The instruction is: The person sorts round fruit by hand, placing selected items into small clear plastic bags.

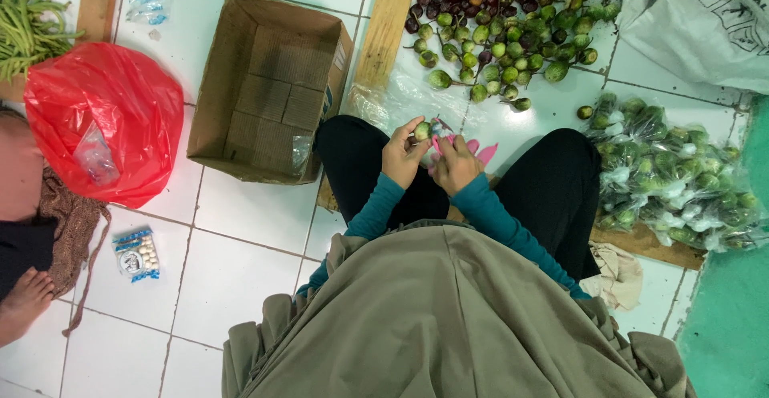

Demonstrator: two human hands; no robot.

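Bare white floor (240, 206) is left between the cardboard box (268, 86) and the knees. A small green fruit (421, 131) is pinched by the left hand (403, 156); pink scissors (473, 146) are gripped by the right hand (454, 166).

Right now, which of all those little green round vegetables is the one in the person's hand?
The small green eggplant pinched in the left hand, just above the person's lap. All the others lie loose in the pile on the floor or are packed in clear bags.

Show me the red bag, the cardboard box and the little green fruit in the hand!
red bag (120, 106), head view, middle of its crinkled plastic.
cardboard box (276, 86), head view, its inner bottom flaps.
green fruit (421, 131), head view, its rounded side above the left hand (403, 156).
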